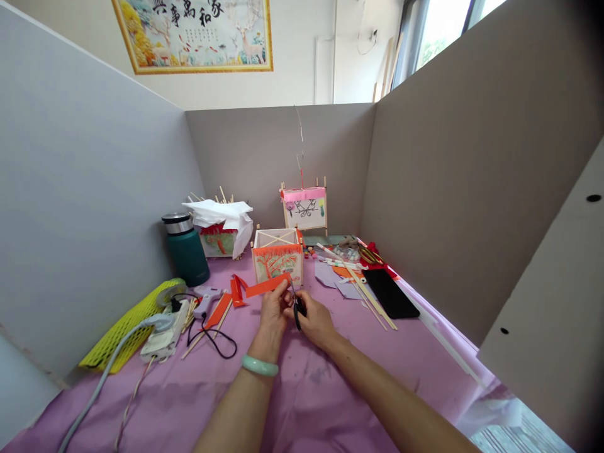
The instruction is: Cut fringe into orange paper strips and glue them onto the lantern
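beside the left hand (274,308), pinching an orange strip (265,287), the right hand (318,321) clasps scissors (298,308), their blades (292,287) barely discernible.

Left hand (275,303) and right hand (315,319) close together, arms extended

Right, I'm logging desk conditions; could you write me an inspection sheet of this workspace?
Surface: purple cloth, creased, with dark marks
Work items: orange strip, scissors; decorated box frame behind
Clutter: teal bottle, wooden sticks, flat black object
Hands: left hand holds the orange strip; right hand holds the scissors
Cables: grey cable from power strip; black cord looped near glue gun
Surroundings: grey partition at back, wall picture above
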The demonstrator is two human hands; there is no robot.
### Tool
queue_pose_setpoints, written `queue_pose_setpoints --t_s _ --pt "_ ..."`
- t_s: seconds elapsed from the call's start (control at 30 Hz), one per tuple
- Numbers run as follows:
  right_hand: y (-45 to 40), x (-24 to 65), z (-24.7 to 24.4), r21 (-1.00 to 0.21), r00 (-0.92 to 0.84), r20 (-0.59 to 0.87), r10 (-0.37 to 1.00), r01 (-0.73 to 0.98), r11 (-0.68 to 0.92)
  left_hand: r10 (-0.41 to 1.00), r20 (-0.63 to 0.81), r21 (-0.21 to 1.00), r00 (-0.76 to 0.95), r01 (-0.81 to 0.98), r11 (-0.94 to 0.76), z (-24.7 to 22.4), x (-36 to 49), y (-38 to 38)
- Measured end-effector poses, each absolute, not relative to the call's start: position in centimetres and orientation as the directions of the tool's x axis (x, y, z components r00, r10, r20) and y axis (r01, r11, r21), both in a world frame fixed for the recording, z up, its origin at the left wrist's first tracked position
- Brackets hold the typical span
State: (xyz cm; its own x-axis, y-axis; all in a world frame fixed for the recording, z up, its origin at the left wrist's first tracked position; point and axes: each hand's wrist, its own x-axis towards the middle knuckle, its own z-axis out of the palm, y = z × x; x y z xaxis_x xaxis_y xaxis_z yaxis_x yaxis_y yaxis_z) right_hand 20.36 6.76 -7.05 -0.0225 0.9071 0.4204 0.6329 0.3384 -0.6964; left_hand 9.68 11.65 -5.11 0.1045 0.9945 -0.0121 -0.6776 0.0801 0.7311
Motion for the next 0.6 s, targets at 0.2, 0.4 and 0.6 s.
queue_pose_setpoints --t_s 0.2,0.4,0.6 --pt "6.75 20.31 -7.08 -0.685 -0.030 0.412 0.911 0.649 0.331 0.995 -0.005 0.737 0.095 -0.672 0.068 -4.96 9.59 11.43" --pt "6.72 20.35 -6.93 -0.680 -0.032 0.408 0.913 0.656 0.327 0.995 0.002 0.732 0.099 -0.678 0.066 -5.03 9.56 11.47" --pt "6.66 20.35 -6.89 -0.675 -0.025 0.422 0.906 0.658 0.332 0.997 -0.007 0.727 0.080 -0.684 0.060 -5.01 9.57 11.48"
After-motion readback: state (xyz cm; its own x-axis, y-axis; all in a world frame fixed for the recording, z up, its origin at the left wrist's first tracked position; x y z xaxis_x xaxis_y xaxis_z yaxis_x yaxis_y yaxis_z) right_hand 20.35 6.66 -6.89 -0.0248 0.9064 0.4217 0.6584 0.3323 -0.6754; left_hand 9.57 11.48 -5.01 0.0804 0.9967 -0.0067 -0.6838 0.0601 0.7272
